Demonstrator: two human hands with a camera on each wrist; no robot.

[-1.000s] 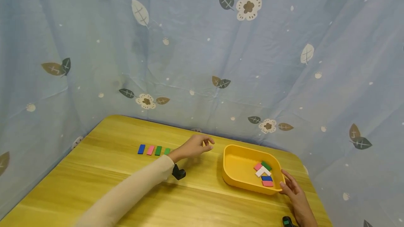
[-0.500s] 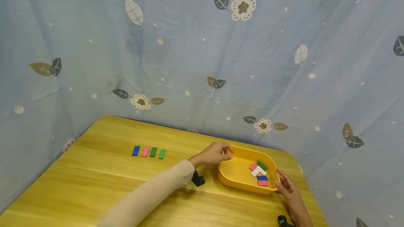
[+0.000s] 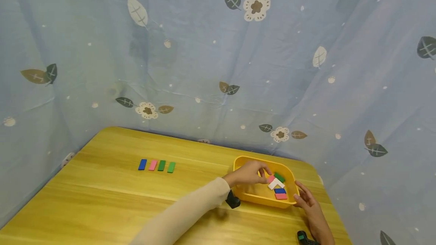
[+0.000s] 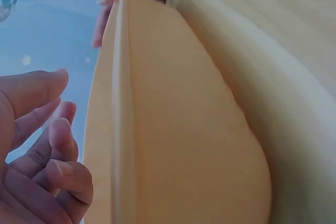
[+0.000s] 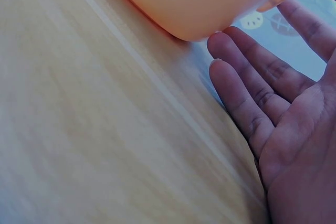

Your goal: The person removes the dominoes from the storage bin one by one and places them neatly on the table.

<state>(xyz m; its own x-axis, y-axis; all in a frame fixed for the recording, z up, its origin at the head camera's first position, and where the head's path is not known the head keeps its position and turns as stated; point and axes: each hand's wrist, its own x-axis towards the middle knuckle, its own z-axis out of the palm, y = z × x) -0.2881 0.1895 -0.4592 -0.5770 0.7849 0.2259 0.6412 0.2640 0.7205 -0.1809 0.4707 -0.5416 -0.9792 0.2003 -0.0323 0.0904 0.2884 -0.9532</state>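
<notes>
My left hand (image 3: pixel 250 172) reaches over the yellow plastic tub (image 3: pixel 253 198), its fingertips near a pink tile (image 3: pixel 270 179). The left wrist view shows this hand's (image 4: pixel 39 156) loosely bent fingers and thumb apart, with nothing between them. Inside the tub lie a green tile (image 3: pixel 279 177), white tiles (image 3: pixel 276 183), a blue tile (image 3: pixel 280 191) and another pink tile (image 3: pixel 281 196). At the tub's right end my right hand (image 3: pixel 313 214) holds the rim between thumb and fingers. In the right wrist view several of its fingers (image 5: pixel 236 98) lie beside the tub's outer wall (image 5: pixel 199 3).
On the left of the wooden table (image 3: pixel 102 192) stands a row: a blue tile (image 3: pixel 142 164), a pink tile (image 3: pixel 153 165), a dark green tile (image 3: pixel 161 165) and a light green tile (image 3: pixel 171 167). A patterned blue curtain (image 3: pixel 190 56) hangs behind the table.
My left hand has moved right, from left of the tub to above its inside near the tiles. My right hand stays at the tub's rim. The view has shifted slightly.
</notes>
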